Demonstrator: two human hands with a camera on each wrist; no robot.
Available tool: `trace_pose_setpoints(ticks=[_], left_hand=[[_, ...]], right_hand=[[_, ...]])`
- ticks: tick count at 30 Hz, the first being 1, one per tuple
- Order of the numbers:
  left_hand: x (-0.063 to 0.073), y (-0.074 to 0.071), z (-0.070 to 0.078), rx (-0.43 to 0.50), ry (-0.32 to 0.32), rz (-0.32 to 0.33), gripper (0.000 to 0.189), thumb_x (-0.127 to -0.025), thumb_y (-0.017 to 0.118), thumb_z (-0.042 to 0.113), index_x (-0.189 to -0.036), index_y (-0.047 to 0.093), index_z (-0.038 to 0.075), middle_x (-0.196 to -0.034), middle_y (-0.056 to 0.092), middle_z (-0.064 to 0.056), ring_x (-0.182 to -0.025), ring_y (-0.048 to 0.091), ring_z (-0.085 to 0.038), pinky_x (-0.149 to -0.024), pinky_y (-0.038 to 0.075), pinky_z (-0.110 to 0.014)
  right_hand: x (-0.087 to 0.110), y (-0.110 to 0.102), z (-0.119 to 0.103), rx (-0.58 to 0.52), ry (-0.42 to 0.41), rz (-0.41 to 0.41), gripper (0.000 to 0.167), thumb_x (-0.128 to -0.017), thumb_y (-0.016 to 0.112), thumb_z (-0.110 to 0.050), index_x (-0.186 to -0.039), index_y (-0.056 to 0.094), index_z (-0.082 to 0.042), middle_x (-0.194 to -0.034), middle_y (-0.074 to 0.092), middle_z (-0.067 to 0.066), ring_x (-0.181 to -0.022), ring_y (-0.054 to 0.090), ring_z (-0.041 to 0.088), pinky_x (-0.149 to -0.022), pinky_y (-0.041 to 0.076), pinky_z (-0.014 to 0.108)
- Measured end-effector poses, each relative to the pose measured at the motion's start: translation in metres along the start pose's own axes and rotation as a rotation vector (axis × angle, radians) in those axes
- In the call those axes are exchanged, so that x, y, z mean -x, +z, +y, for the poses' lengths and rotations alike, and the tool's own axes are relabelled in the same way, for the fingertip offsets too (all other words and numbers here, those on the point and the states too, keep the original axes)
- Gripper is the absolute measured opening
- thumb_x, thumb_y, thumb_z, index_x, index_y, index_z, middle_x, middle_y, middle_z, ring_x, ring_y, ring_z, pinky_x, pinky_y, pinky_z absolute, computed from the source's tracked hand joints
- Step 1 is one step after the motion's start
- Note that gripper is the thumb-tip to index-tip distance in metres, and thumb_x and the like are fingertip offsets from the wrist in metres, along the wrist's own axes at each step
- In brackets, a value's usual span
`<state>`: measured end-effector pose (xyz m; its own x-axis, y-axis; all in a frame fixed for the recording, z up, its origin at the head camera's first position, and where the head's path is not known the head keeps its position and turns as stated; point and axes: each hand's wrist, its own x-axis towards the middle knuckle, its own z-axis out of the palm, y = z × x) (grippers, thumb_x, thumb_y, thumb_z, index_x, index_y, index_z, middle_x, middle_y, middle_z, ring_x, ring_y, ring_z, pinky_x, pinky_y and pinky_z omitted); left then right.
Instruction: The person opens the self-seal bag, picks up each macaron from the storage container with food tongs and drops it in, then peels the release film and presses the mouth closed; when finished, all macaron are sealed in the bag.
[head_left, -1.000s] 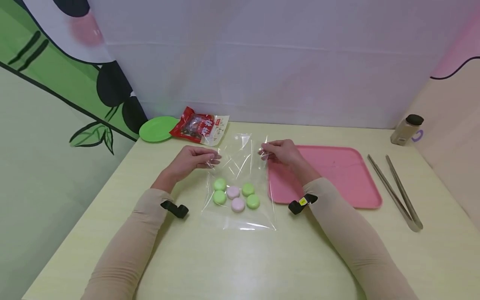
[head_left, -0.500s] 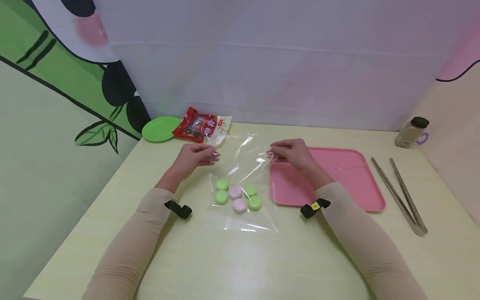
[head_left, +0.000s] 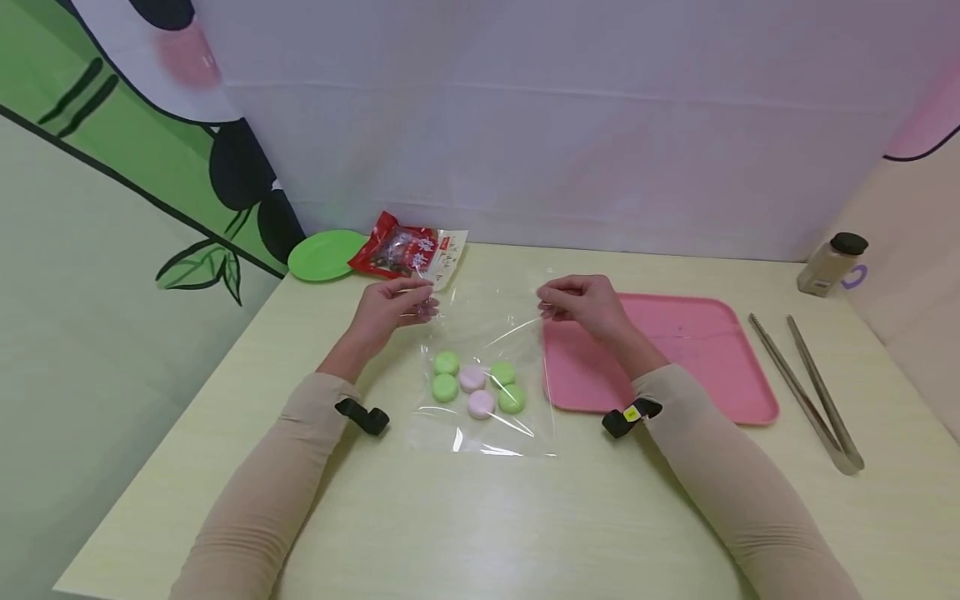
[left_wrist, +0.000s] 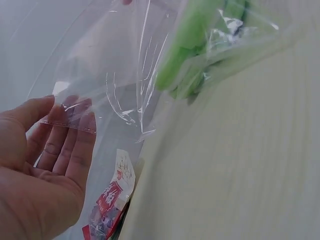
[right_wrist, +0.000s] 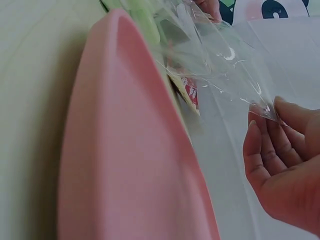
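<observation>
A clear plastic bag [head_left: 487, 333] spans the space between my two hands, its lower end lying toward the front of the table. Inside it sit several round green pieces [head_left: 445, 387] and two pale pink ones [head_left: 481, 404], like macarons. My left hand [head_left: 386, 312] pinches the bag's upper left edge between thumb and fingers, as the left wrist view [left_wrist: 55, 150] confirms. On the other side my right hand [head_left: 581, 304] pinches the upper right corner, with its other fingers loosely bent beneath in the right wrist view.
A pink tray [head_left: 697, 358] lies under and beyond the right forearm. Steel tongs [head_left: 806, 392] rest to its right, and a black-capped jar [head_left: 831, 265] stands at the far right corner. At the back left are a green plate [head_left: 326, 256] and a red snack packet [head_left: 405, 248].
Over the last second my right hand has moved slightly right, widening the gap between the hands and spreading the top of the bag. The pieces stay grouped inside.
</observation>
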<state>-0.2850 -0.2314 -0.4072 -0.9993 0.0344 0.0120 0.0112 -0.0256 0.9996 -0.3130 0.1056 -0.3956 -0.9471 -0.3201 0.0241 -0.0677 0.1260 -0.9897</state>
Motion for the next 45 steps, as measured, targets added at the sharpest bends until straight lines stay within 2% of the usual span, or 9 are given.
trace_pose_setpoints(ticks=[9,16,20,24,32,36,39,42,45], left_hand=[[-0.003,-0.005,0.003,-0.047,0.044,-0.075,0.034,-0.097,0.068,0.017,-0.120,0.067,-0.008,-0.096,0.076,-0.006,-0.088,0.074,-0.020,-0.078,0.060,-0.038],[0.001,-0.006,0.002,0.010,0.120,-0.105,0.015,-0.097,0.065,0.005,-0.107,0.075,0.008,-0.091,0.076,-0.008,-0.082,0.074,-0.022,-0.076,0.060,-0.038],[0.003,-0.006,0.000,0.020,0.145,-0.120,0.012,-0.097,0.063,0.002,-0.105,0.071,-0.004,-0.091,0.075,-0.009,-0.082,0.074,-0.022,-0.075,0.060,-0.039],[0.002,-0.007,-0.004,0.010,0.145,-0.128,0.027,-0.098,0.063,0.004,-0.115,0.059,-0.017,-0.091,0.075,-0.009,-0.082,0.075,-0.023,-0.076,0.060,-0.040],[0.001,-0.010,-0.004,-0.069,0.180,-0.118,0.029,-0.100,0.063,0.014,-0.115,0.061,-0.011,-0.095,0.075,-0.009,-0.085,0.074,-0.022,-0.077,0.060,-0.037],[0.001,-0.010,-0.003,-0.076,0.211,-0.099,0.019,-0.099,0.064,0.010,-0.110,0.068,-0.004,-0.099,0.075,-0.009,-0.088,0.074,-0.021,-0.080,0.060,-0.037],[0.002,-0.010,-0.001,-0.157,0.240,-0.044,0.018,-0.098,0.066,0.011,-0.110,0.072,-0.002,-0.102,0.073,-0.004,-0.089,0.070,-0.014,-0.081,0.059,-0.030],[0.002,-0.012,0.000,-0.230,0.226,0.003,0.022,-0.097,0.068,0.013,-0.112,0.072,-0.002,-0.091,0.071,-0.001,-0.076,0.061,-0.010,-0.067,0.054,-0.021],[0.004,-0.012,0.004,-0.200,0.171,-0.020,0.022,-0.098,0.066,0.013,-0.112,0.071,-0.003,-0.081,0.070,-0.003,-0.061,0.054,-0.011,-0.052,0.044,-0.020]], right_hand=[[-0.001,-0.003,0.005,-0.006,-0.086,0.019,0.030,-0.094,0.072,-0.013,-0.117,0.070,0.006,-0.093,0.074,0.014,-0.080,0.072,0.019,-0.075,0.060,0.031],[0.000,-0.005,0.005,-0.083,-0.102,-0.008,0.032,-0.095,0.067,-0.002,-0.122,0.062,0.015,-0.089,0.074,0.010,-0.077,0.072,0.017,-0.073,0.060,0.030],[0.001,-0.005,0.005,-0.105,-0.080,-0.008,0.029,-0.096,0.065,0.001,-0.120,0.061,0.017,-0.087,0.074,0.007,-0.075,0.072,0.015,-0.071,0.060,0.029],[0.002,-0.005,0.007,-0.132,-0.050,-0.018,0.026,-0.095,0.064,0.003,-0.117,0.061,0.017,-0.086,0.074,0.008,-0.075,0.072,0.015,-0.070,0.060,0.029],[0.001,-0.005,0.008,-0.183,-0.076,-0.034,0.010,-0.096,0.061,0.005,-0.105,0.066,0.005,-0.092,0.073,0.009,-0.078,0.072,0.019,-0.071,0.060,0.031],[0.002,-0.005,0.006,-0.093,-0.092,-0.014,0.016,-0.097,0.061,0.003,-0.111,0.066,0.010,-0.100,0.072,0.012,-0.086,0.070,0.020,-0.076,0.059,0.031],[0.003,-0.006,0.005,0.028,-0.104,0.030,0.020,-0.097,0.062,-0.001,-0.114,0.069,0.009,-0.103,0.071,0.006,-0.090,0.066,0.016,-0.078,0.056,0.028],[0.004,-0.006,0.004,0.073,-0.087,0.048,0.021,-0.097,0.063,-0.005,-0.113,0.071,0.006,-0.091,0.068,0.001,-0.078,0.058,0.012,-0.067,0.049,0.023],[0.004,-0.009,0.002,0.042,-0.048,0.021,0.024,-0.098,0.062,-0.007,-0.117,0.070,0.006,-0.080,0.067,0.001,-0.064,0.052,0.010,-0.056,0.043,0.020]])
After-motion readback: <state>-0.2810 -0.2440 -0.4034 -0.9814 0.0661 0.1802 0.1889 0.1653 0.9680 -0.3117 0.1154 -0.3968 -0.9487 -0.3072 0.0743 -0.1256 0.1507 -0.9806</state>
